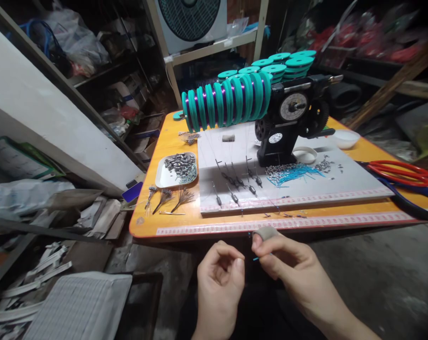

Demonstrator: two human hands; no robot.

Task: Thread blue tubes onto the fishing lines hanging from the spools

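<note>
Just in front of the table's front edge, my left hand (221, 276) is closed, thumb pressed to index finger; what it pinches is too small to name. My right hand (291, 259) pinches a thin blue piece (255, 259) and wears a grey finger cover (265, 233). Beyond them, a white board (242, 160) carries dark sinkers (252, 190) on fine lines. Those lines run up to a row of teal spools (228, 101) on a black winding machine (279, 127). Blue strands (298, 175) and small metal parts (323, 164) lie at the board's right.
On the orange table (143, 219), a white tray (160, 175) of metal pieces stands left, near wire bundles (180, 199). Red-handled pliers (398, 172) lie right, by a white bowl (345, 138). A box fan (190, 21) and shelves stand behind.
</note>
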